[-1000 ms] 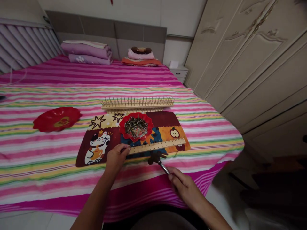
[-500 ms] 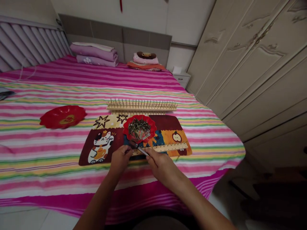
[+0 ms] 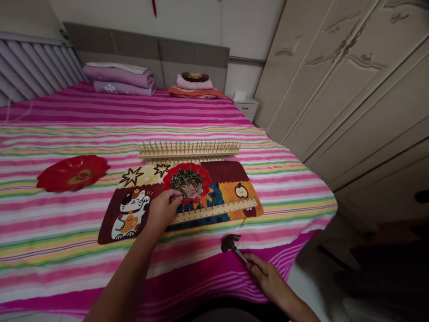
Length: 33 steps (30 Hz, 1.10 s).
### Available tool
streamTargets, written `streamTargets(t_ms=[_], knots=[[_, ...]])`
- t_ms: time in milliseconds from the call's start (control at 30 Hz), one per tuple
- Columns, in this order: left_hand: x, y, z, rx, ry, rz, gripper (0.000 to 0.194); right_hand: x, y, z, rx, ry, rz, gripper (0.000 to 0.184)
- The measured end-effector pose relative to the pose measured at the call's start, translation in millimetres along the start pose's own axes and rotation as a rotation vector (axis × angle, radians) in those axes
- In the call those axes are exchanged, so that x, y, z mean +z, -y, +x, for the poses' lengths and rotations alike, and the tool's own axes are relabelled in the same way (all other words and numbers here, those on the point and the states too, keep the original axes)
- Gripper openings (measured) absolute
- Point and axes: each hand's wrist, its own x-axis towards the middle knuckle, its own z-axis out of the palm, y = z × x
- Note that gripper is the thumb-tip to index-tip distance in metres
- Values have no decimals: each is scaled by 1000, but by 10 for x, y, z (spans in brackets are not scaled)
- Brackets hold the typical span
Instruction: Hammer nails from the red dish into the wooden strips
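My right hand (image 3: 268, 279) grips the handle of a claw hammer (image 3: 231, 243), held low over the bed's near edge. My left hand (image 3: 164, 205) is at the lower left rim of a red scalloped bowl (image 3: 207, 181), its fingertips pressed together. Whatever they may pinch is too small to make out. A heap of nails (image 3: 187, 181) fills the bowl. Just in front of it lies a narrow wooden strip (image 3: 228, 208) with a row of small dark marks or nail heads; my left hand covers its left end.
Beneath the bowl and strip is a patterned mat (image 3: 107, 223) with a cat picture. Behind it stand wooden strips bristling with upright nails (image 3: 189, 152). A red scalloped dish (image 3: 73, 173) lies at the left on the striped bedspread (image 3: 60, 286). Folded bedding (image 3: 119, 79) is farther back.
The hammer has moved with my right hand away from the strip, toward the right and nearer me. My left hand has shifted from the strip up to the bowl's rim.
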Motion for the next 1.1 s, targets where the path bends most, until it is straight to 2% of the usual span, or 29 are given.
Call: streamTargets(t_ms=[67, 167, 300, 400, 500, 600, 733, 800, 933, 1100], knots=[[115, -137, 205, 51, 65, 95, 16, 16, -100, 17, 51, -2, 85, 34], [342, -273, 479, 54, 159, 265, 13, 40, -133, 38, 86, 31, 188, 32], [570, -320, 678, 39, 172, 334, 9, 49, -126, 59, 111, 64, 257, 28], [613, -325, 738, 16, 169, 331, 9, 61, -134, 68, 126, 51, 281, 29], [532, -337, 750, -5, 180, 285, 9, 75, -130, 66, 138, 35, 284, 29], [335, -306, 678, -27, 184, 151, 9, 79, -115, 53, 119, 38, 274, 28], [3, -105, 396, -152, 117, -475, 28, 80, -133, 43, 92, 38, 241, 30], [-113, 48, 199, -219, 80, -628, 34, 87, -155, 45, 80, 24, 223, 31], [-149, 325, -158, -362, 62, -634, 37, 104, -159, 43, 94, -1, 183, 35], [-44, 437, -316, -313, 41, -573, 36, 111, -107, 26, 87, -4, 145, 36]])
